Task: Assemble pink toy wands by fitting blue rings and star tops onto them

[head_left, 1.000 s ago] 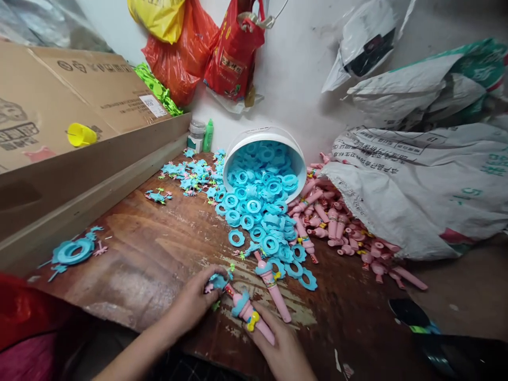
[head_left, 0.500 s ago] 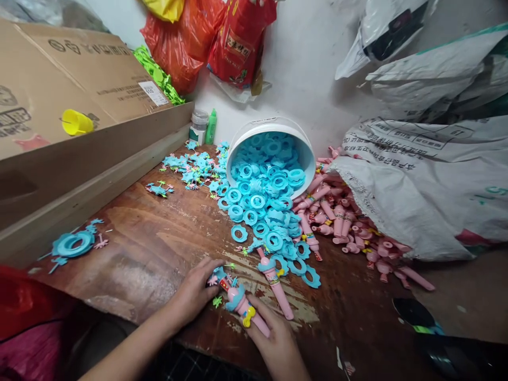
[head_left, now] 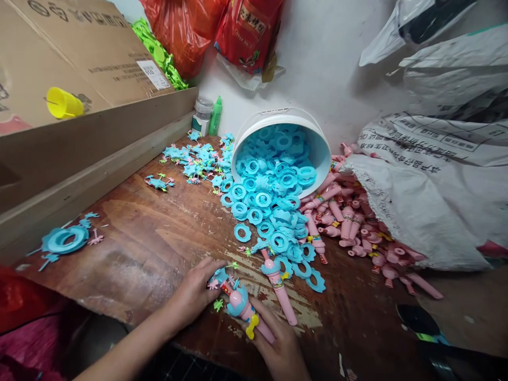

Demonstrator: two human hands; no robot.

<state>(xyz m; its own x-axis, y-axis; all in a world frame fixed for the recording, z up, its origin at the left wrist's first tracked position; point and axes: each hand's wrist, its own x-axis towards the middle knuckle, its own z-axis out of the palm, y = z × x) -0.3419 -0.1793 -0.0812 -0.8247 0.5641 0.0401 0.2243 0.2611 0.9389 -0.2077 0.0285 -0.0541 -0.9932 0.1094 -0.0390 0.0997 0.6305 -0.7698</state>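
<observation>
- Left hand (head_left: 194, 293), fingers curled, pinches a small blue piece (head_left: 219, 276) at the toy's far tip.
- Right hand (head_left: 280, 346) grips the pink toy (head_left: 248, 312); its wrist is cut off at the near edge.

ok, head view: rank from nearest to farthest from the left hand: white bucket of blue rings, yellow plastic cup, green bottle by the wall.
From the left hand:
1. White bucket of blue rings, tipped over, up and to the right.
2. Green bottle, at the back wall.
3. Yellow plastic cup, far left on the cardboard box.
</observation>
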